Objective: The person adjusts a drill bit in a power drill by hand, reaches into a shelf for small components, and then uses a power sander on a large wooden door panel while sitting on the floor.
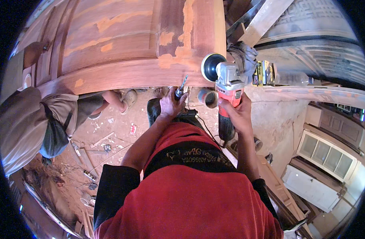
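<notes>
My right hand (240, 113) is wrapped round the red body of an angle grinder (229, 85), which stands upright with its silver gear head up. The grinder's round sanding disc (210, 67) is beside the front edge of a wooden door (130, 73); I cannot tell whether they touch. My left hand (172, 105) grips a drill (179, 94) near its black chuck, with a spiral bit pointing up toward the door's edge. Most of the drill's body is hidden by my hand and lap. Orange filler patches mark the brown door.
A co-worker in a tan shirt (25, 127) is at the left. Between my hands, below the door, stands an open can (208, 97). A grey rag (243, 57) and a clear bottle (294, 78) lie right of the grinder. Wood scraps (87, 159) and shavings litter the floor.
</notes>
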